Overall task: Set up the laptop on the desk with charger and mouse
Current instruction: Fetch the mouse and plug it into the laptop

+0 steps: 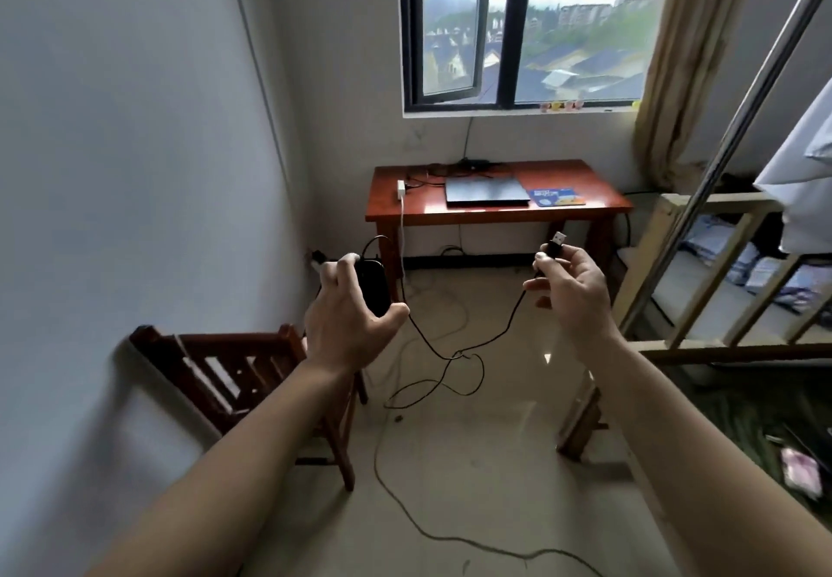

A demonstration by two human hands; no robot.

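My left hand (346, 320) curls round a glossy black mouse (373, 281), fingers over its top and thumb underneath. My right hand (572, 293) pinches the USB plug (557, 243), metal tip up. The thin black cord (450, 351) sags in a loop between them. The dark laptop (486, 191) lies closed mid-desk (495, 214), with a blue pad (557, 197) just to its right and a white charger (400, 189) near the left edge.

**Room fittings, daylit**

White walls (112, 126); pale glossy tile floor (495, 464). Dark-framed window (508, 27) admitting daylight, with a beige curtain (689, 59) at its right. Red-brown wooden worktop (495, 213) under the window, beyond both grips. Dark wooden chair (234, 365) below the left grip (346, 320). Pale wooden bed frame (729, 204) right of the right grip (572, 288).
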